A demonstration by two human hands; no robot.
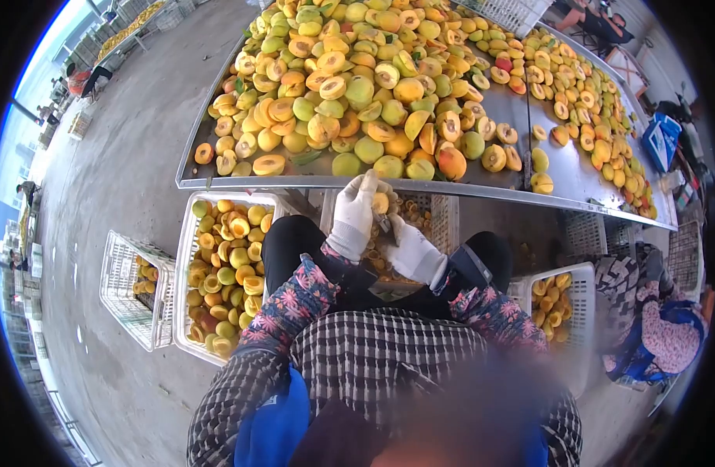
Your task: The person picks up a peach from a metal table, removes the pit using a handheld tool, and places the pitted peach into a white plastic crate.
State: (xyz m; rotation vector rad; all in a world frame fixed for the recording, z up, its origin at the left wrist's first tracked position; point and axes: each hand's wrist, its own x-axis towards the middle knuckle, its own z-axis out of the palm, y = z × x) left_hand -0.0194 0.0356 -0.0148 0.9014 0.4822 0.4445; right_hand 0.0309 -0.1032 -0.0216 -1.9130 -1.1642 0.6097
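My left hand (352,215), in a white glove, is closed around a peach half (381,203) just in front of the table edge. My right hand (416,254), also in a white glove, grips a small metal pitting tool (384,224); its tip is against or very near the peach half, and its exact shape is partly hidden by the fingers. Both hands are above a crate (444,222) between my knees that holds small brownish-yellow pieces. Beyond the hands, a big heap of peaches (349,86), many halved, lies on the metal table (466,187).
A white crate of peach halves (192,257) stands left of my knees, with another white crate (131,288) farther left. On the right are a crate (581,311) of yellow halves and a seated person (661,335). A white basket (521,15) stands at the table's back.
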